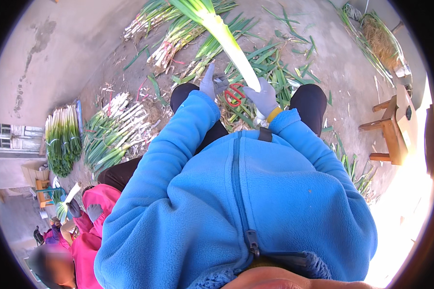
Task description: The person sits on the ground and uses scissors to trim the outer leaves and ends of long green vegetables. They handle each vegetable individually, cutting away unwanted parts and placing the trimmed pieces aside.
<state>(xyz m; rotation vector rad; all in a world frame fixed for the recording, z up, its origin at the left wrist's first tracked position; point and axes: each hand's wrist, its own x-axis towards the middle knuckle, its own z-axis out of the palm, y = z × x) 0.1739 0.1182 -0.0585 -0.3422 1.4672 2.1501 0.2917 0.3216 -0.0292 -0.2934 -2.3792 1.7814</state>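
Note:
A large trimmed leek or Welsh onion (235, 54), with a white shank and green leaves, slants up in front of me. My right hand (263, 96), in a pale grey glove, is closed around its lower white end. My left hand (213, 82), gloved too, is held just left of the stalk with thumb and fingers apart and no stalk in it. Red-handled scissors (234, 95) show between my hands; their blades are hidden, and I cannot tell whether my right fingers touch them. Below my hands lies a heap of cut green leaves (276, 68).
Tied onion bundles (166, 47) lie ahead, with untrimmed stalks (119, 126) at left. Clean bundles (63, 139) stand by the wall. A wooden stool (392, 126) is at right. A co-worker in pink (90, 231) sits at lower left, holding another stalk (70, 197).

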